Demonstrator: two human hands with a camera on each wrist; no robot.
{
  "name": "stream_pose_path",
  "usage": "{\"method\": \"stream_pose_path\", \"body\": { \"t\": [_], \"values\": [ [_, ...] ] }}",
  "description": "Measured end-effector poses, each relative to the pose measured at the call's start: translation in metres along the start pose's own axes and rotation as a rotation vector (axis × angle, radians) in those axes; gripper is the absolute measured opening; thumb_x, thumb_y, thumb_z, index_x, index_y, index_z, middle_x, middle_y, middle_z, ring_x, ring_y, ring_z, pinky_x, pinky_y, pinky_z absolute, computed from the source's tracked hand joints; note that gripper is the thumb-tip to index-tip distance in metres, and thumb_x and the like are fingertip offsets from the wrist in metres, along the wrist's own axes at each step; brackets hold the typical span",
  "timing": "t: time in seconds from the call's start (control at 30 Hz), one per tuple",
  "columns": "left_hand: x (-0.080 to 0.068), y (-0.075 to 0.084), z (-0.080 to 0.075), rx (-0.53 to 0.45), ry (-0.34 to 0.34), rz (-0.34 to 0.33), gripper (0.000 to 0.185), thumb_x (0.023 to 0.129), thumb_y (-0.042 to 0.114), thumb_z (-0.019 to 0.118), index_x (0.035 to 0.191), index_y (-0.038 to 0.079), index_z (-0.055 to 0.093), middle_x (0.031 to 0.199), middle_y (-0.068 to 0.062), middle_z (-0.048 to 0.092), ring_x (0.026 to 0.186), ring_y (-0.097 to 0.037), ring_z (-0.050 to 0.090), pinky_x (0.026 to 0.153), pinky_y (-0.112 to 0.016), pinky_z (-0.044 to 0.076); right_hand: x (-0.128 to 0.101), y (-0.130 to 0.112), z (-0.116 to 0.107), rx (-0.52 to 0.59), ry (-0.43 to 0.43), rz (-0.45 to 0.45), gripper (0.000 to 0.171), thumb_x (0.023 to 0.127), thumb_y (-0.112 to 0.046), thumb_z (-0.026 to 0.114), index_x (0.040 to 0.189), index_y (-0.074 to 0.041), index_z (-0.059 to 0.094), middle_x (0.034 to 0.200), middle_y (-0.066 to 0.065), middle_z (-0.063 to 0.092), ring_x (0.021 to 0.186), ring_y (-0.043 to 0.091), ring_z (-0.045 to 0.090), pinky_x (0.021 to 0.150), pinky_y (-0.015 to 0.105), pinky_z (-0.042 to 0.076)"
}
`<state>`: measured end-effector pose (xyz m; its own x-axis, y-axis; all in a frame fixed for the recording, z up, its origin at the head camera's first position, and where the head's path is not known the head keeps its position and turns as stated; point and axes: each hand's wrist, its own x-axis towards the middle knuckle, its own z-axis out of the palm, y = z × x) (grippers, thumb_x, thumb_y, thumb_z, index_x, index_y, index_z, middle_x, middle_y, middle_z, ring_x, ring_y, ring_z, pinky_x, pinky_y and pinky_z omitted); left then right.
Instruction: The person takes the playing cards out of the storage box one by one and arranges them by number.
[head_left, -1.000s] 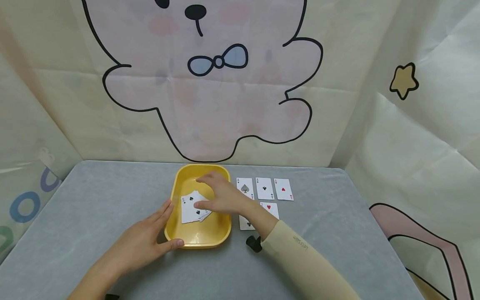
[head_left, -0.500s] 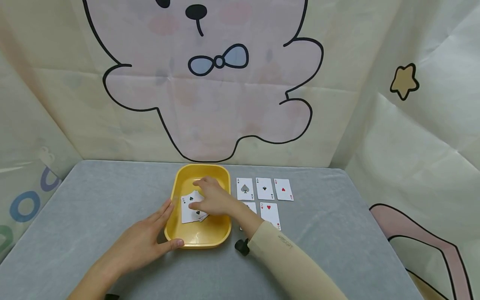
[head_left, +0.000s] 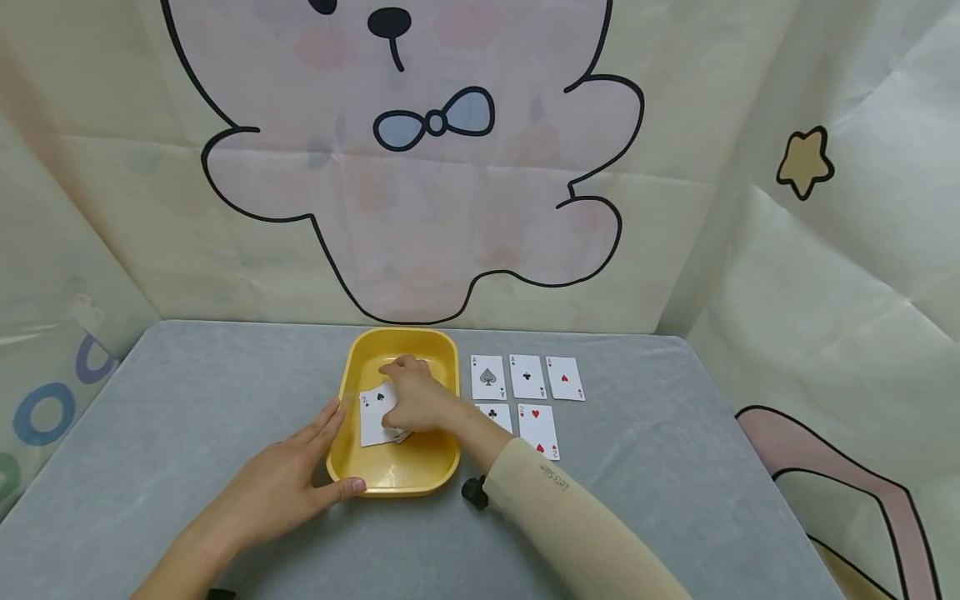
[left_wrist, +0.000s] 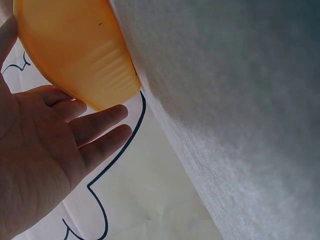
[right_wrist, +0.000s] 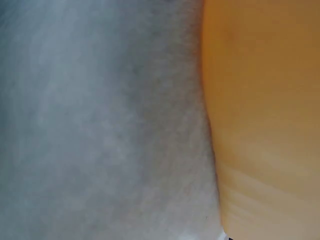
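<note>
- Playing cards [head_left: 375, 415], a small loose stack of white cards with a black spade showing on the top one, lie inside a shallow yellow plastic tray [head_left: 397, 479] with rounded corners, near the middle of a grey felt-covered table [head_left: 187, 400]
- Right hand [head_left: 415, 398], reaching in over the tray's right rim from a cream long sleeve [head_left: 570, 533], rests on the right part of the stack with its fingers curled down onto the cards; the head view does not show whether it pinches a card or only presses on it
- Left hand [head_left: 281, 487] lies against the tray's left outer wall, fingers straight and spread along the side, thumb touching the near left corner; the left wrist view shows the same open palm [left_wrist: 45, 155] beside the yellow wall [left_wrist: 75, 55]
- Five more white cards lie face up on the felt just right of the tray: a far row with a spade [head_left: 487, 377], a club [head_left: 527, 377] and a heart [head_left: 564, 378], and a near row with a club card [head_left: 496, 414] partly under the forearm and a two of hearts [head_left: 537, 431]
- Right wrist view shows only blurred grey felt [right_wrist: 100, 125] meeting the tray's yellow side [right_wrist: 265, 120]
- Cream cloth printed with a pink cartoon bear [head_left: 420, 167] and a yellow star [head_left: 806, 162] hangs behind the table
</note>
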<state>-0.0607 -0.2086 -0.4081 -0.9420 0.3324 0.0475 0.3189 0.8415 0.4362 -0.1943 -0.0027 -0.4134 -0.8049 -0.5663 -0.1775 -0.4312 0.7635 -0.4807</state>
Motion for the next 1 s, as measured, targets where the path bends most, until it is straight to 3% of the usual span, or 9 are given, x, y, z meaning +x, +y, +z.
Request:
{"method": "stream_pose_path", "body": {
  "t": [0.17, 0.37, 0.67, 1.0],
  "values": [
    [0.000, -0.001, 0.000, 0.002, 0.008, 0.012, 0.103, 0.090, 0.073, 0.065, 0.164, 0.008, 0.034, 0.168, -0.012, 0.035, 0.133, -0.043, 0.058, 0.099, -0.062, 0.051, -0.001, -0.002, -0.003, 0.057, -0.040, -0.017, 0.087, 0.075, -0.016, 0.083, 0.155, -0.014, 0.050, 0.157, 0.009, 0.042, 0.132, 0.023, 0.044, 0.106, 0.031, 0.044],
    [0.000, 0.000, -0.001, 0.003, 0.000, 0.001, 0.104, 0.090, 0.075, 0.064, 0.164, 0.009, 0.034, 0.168, -0.011, 0.035, 0.133, -0.043, 0.058, 0.099, -0.062, 0.050, -0.001, -0.001, -0.001, 0.060, -0.087, -0.063, 0.093, 0.073, -0.022, 0.094, 0.155, -0.013, 0.051, 0.158, 0.009, 0.041, 0.131, 0.023, 0.043, 0.108, 0.030, 0.042],
    [0.000, 0.000, -0.001, -0.006, -0.011, -0.011, 0.104, 0.090, 0.075, 0.064, 0.165, 0.009, 0.033, 0.169, -0.011, 0.033, 0.134, -0.043, 0.057, 0.100, -0.062, 0.050, -0.001, -0.002, 0.004, -0.041, -0.138, -0.127, 0.099, 0.071, -0.027, 0.097, 0.156, -0.011, 0.050, 0.156, 0.006, 0.045, 0.131, 0.020, 0.041, 0.107, 0.024, 0.040],
    [-0.001, 0.000, -0.001, -0.010, -0.011, -0.003, 0.103, 0.090, 0.074, 0.064, 0.165, 0.011, 0.033, 0.169, -0.011, 0.033, 0.134, -0.043, 0.056, 0.099, -0.063, 0.050, -0.001, -0.004, 0.008, -0.102, -0.152, -0.093, 0.094, 0.072, -0.027, 0.097, 0.154, -0.014, 0.052, 0.149, 0.002, 0.051, 0.125, 0.017, 0.043, 0.105, 0.023, 0.043]
  ]
}}
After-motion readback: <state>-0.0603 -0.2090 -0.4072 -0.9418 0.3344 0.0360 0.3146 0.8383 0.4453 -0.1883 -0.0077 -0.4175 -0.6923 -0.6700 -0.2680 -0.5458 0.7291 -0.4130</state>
